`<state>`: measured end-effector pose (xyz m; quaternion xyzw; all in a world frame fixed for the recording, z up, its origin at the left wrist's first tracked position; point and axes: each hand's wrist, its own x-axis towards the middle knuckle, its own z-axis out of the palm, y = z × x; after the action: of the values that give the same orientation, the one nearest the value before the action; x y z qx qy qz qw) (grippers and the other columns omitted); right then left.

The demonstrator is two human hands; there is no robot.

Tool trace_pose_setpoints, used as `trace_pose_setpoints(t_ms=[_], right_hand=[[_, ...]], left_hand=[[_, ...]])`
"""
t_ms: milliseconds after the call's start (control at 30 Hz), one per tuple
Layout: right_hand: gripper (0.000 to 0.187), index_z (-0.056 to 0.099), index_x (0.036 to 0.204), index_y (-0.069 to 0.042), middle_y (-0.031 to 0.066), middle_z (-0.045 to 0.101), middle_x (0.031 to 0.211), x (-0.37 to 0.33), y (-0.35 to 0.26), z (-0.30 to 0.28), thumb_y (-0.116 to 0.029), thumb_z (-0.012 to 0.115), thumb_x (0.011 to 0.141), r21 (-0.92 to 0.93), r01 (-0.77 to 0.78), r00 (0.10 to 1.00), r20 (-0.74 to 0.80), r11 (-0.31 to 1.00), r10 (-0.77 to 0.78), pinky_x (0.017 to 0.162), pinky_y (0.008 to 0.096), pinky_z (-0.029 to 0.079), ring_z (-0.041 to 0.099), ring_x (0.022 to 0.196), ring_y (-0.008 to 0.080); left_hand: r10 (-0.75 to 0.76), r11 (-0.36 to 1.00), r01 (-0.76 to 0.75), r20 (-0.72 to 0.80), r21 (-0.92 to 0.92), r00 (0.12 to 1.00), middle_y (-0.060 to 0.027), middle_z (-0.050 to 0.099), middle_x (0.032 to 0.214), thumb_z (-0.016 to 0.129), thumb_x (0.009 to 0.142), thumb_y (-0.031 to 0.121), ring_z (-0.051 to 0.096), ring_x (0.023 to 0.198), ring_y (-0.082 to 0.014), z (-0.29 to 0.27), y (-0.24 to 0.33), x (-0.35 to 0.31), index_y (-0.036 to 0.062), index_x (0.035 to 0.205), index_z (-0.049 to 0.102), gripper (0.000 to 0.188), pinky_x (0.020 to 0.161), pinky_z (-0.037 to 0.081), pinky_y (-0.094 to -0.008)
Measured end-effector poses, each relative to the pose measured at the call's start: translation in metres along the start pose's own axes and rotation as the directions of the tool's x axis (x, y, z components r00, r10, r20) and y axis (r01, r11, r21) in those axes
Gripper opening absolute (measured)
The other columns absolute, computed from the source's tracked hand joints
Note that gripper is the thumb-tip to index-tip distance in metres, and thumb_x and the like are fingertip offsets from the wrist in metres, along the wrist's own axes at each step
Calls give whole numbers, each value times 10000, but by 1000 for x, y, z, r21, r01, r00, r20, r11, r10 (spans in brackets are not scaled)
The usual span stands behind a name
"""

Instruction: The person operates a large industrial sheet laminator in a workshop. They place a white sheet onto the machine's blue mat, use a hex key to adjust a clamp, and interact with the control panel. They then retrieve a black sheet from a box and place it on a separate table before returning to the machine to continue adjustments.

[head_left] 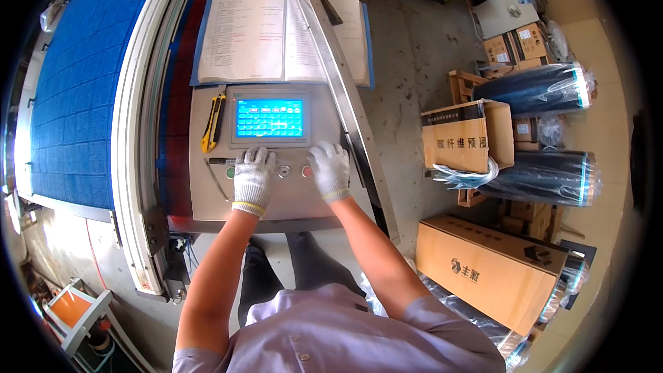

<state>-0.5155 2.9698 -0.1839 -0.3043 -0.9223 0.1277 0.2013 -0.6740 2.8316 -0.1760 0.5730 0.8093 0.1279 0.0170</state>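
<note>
Both my hands wear white knit gloves and lie on a grey control console, just under its lit blue touchscreen. My left hand rests palm down, fingers stretched toward the screen's lower edge, beside a green button. On the other side, my right hand lies next to a red button, its fingers loosely bent and apart. Neither hand shows anything held. Between them sits a round key switch. A yellow utility knife lies left of the screen, and a dark pen touches near my left fingers.
An open binder lies beyond the screen. A slanting metal bar crosses the console's right side. Leftward stand a white machine rail and a blue bed. Cardboard boxes and plastic-wrapped black rolls line the right.
</note>
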Motion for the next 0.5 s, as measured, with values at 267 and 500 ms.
trace_pose_setpoints(t_ms=[267,500], right_hand=[[160,651,948,-97,74,610,966,11,-46,21,-130,679,794,53,51,997,60,997,-54,798,440,447,583,915,299],[190,621,866,-76,101,589,884,18,-67,45,-40,643,681,-43,-12,998,69,999,14,720,437,505,591,879,313]], left_hand=[[-156,988,156,2,25,988,-68,603,1002,573,814,128,574,1030,-280,-17,-42,-5,122,967,661,177,966,419,-445],[-142,983,118,167,142,976,-97,594,1056,807,596,193,568,1061,-293,-38,-70,-8,105,1005,615,460,946,434,-434]])
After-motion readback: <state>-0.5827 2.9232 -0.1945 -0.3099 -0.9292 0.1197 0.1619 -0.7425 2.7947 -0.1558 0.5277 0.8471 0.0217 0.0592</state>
